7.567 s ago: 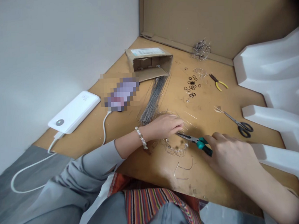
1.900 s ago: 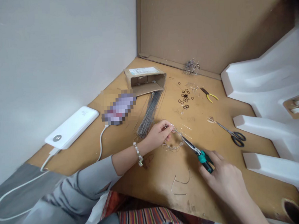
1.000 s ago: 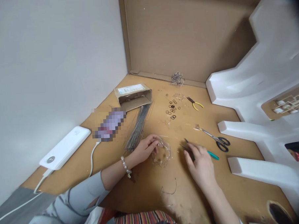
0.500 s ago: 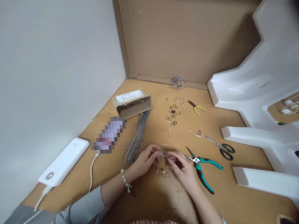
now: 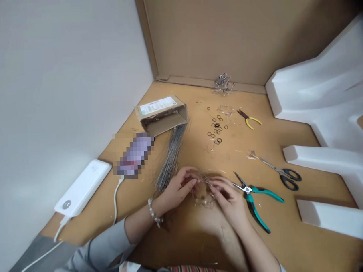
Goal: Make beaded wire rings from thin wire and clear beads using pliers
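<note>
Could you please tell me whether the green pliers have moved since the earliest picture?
Yes: the green pliers have moved right, toward the scissors, and now lie open on the table.

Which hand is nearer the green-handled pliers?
Right. The right hand is just left of the green-handled pliers; the left hand is farther left, across the wire ring.

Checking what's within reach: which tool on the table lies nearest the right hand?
The teal-handled pliers, lying open just beside the right hand; the scissors and yellow-handled pliers lie farther away.
</note>
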Tool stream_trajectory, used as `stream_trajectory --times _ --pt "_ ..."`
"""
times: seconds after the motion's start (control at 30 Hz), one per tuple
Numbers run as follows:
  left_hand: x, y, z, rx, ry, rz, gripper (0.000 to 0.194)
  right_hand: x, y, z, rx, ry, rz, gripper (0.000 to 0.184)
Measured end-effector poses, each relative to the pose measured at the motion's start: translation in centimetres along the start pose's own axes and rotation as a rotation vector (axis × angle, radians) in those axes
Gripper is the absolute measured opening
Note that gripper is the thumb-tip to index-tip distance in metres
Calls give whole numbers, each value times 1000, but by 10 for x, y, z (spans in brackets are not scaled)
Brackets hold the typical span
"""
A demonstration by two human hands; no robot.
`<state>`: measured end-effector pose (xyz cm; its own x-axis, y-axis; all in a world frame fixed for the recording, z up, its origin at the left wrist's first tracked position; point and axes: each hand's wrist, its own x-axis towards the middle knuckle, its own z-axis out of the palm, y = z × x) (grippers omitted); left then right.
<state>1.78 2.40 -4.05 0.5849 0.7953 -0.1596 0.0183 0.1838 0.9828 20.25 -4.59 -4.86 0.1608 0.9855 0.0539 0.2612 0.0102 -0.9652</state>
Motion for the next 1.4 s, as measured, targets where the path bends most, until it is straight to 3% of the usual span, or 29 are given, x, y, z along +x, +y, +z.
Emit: stream_trajectory --times 0.3,0.47,0.73,1.4 --pt "-1 -11 -2 104 22 163 23 8 -6 -1 265 39 54 16" --pt "0 -14 -4 281 -20 228 21 6 -5 0 317 7 93 17" --pt "2 -17 -6 345 -14 282 22 7 -3 1 345 -33 136 20" --pt "9 -23 -9 280 -48 213 26 11 5 -2 375 -140 202 29"
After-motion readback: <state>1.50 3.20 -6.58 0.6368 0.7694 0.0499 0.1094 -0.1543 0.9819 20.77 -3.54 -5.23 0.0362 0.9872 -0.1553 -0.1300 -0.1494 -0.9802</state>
